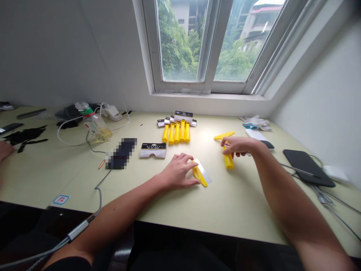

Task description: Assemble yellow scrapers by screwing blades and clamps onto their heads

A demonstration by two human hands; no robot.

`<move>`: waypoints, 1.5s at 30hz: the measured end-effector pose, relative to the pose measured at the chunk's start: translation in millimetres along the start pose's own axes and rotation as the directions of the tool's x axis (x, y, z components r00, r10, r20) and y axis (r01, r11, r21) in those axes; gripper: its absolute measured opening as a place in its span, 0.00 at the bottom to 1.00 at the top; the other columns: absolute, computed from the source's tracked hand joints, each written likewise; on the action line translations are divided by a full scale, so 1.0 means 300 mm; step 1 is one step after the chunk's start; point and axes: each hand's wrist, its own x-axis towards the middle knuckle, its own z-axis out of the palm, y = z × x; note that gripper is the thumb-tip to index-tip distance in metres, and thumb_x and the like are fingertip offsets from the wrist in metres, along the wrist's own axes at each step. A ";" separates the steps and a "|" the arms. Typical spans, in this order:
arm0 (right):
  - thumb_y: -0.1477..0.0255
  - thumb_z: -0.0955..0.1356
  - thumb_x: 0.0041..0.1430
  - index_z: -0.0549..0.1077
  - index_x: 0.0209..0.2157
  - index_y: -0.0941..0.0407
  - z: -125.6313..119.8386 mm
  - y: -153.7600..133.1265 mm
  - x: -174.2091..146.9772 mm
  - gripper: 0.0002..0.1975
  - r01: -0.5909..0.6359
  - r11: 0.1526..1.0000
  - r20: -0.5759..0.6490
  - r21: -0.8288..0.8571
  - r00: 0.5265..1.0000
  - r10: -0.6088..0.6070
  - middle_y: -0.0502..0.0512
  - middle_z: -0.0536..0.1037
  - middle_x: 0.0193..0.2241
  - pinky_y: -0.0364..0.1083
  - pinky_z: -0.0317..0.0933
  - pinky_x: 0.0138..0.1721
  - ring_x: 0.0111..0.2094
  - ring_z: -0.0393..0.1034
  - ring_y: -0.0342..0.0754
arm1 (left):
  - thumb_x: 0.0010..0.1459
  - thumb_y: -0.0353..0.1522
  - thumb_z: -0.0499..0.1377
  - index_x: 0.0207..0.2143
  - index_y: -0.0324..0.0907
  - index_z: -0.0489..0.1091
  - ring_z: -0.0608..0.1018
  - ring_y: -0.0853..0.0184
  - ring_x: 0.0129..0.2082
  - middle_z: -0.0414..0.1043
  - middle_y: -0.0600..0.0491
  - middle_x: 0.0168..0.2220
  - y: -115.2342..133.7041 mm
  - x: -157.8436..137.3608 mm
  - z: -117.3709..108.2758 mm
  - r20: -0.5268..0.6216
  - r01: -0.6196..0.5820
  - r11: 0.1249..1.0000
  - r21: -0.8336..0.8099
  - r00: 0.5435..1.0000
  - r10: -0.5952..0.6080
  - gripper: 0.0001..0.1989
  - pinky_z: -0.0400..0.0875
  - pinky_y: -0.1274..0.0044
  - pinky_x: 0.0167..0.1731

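Observation:
My left hand (pixel 180 171) rests low over the table, its thumb and fingers closed around the edges of a yellow scraper head (pixel 200 177). Along that head's right side runs a flat, pale blade (pixel 203 170). My right hand (pixel 238 146) grips the upper end of a yellow tube-shaped handle (pixel 228 162), whose lower end points toward me. Just behind the right hand lies another yellow piece (pixel 225 135), long and thin. Beyond both hands, several yellow handles (pixel 176 133) with black-and-white cards lie in a row. One loose header card (pixel 153 150) is left of them.
To the left are a phone with a blurred screen (pixel 122 154), a tilted plastic bottle (pixel 96 126) and cables. At right lie white gloves (pixel 258 122), a white device (pixel 259 138) and a black tablet-like slab (pixel 307 167). Another person's hand (pixel 5 150) shows at the left edge.

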 end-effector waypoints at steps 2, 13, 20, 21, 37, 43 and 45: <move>0.67 0.70 0.53 0.66 0.46 0.56 0.005 0.026 0.013 0.18 -0.015 1.000 0.066 -0.005 0.998 0.015 0.56 0.78 0.26 0.43 0.55 0.20 0.19 0.62 0.42 | 0.53 0.52 0.62 0.53 0.46 0.70 0.67 0.52 0.56 0.68 0.43 0.55 0.011 -0.001 0.008 0.004 -0.006 0.999 0.036 1.000 0.005 0.30 0.60 0.60 0.54; 0.67 0.73 0.45 0.68 0.35 0.55 0.015 0.007 0.004 0.15 0.095 0.983 -0.021 -0.155 0.995 -0.099 0.53 0.73 0.27 0.44 0.54 0.22 0.20 0.63 0.43 | 0.50 0.57 0.61 0.63 0.45 0.57 0.62 0.48 0.62 0.57 0.37 0.63 0.058 0.010 0.059 -0.030 0.090 0.994 0.069 0.996 -0.088 0.44 0.54 0.57 0.58; 0.68 0.75 0.42 0.69 0.44 0.52 0.113 -0.165 -0.046 0.24 0.524 0.810 0.002 -0.263 0.840 -0.542 0.51 0.74 0.37 0.43 0.58 0.32 0.36 0.69 0.48 | 0.50 0.47 0.64 0.61 0.43 0.55 0.68 0.50 0.58 0.61 0.39 0.59 0.078 0.017 0.062 -0.063 0.095 0.995 -0.029 0.993 -0.097 0.40 0.56 0.58 0.57; 0.68 0.75 0.41 0.69 0.44 0.53 0.128 -0.184 -0.047 0.26 0.561 0.779 0.021 -0.280 0.815 -0.579 0.52 0.74 0.38 0.43 0.58 0.33 0.37 0.69 0.49 | 0.50 0.45 0.64 0.60 0.43 0.56 0.68 0.51 0.57 0.62 0.40 0.58 0.078 0.018 0.060 -0.071 0.093 0.995 -0.045 0.993 -0.096 0.39 0.57 0.58 0.57; 0.63 0.74 0.44 0.67 0.42 0.54 0.180 -0.175 0.022 0.24 0.542 0.789 -0.008 -0.290 0.823 -0.569 0.54 0.67 0.41 0.44 0.60 0.34 0.36 0.67 0.48 | 0.50 0.40 0.66 0.50 0.44 0.58 0.68 0.55 0.55 0.63 0.43 0.53 0.038 0.007 -0.014 -0.193 -0.024 0.983 -0.182 0.981 -0.012 0.29 0.59 0.59 0.58; 0.61 0.72 0.46 0.68 0.39 0.53 0.140 -0.103 0.072 0.20 0.441 0.847 -0.083 -0.297 0.872 -0.483 0.58 0.69 0.42 0.47 0.60 0.33 0.36 0.68 0.52 | 0.53 0.39 0.65 0.50 0.45 0.57 0.67 0.53 0.55 0.63 0.43 0.51 -0.029 0.012 -0.071 -0.385 0.009 0.986 -0.169 0.920 -0.074 0.26 0.62 0.58 0.56; 0.62 0.72 0.47 0.69 0.38 0.52 0.130 -0.092 0.076 0.17 0.429 0.858 -0.105 -0.283 0.875 -0.472 0.60 0.70 0.43 0.48 0.60 0.33 0.37 0.68 0.53 | 0.54 0.39 0.65 0.49 0.45 0.57 0.67 0.53 0.55 0.63 0.43 0.51 -0.051 0.015 -0.078 -0.428 0.018 0.989 -0.149 0.900 -0.081 0.25 0.62 0.57 0.56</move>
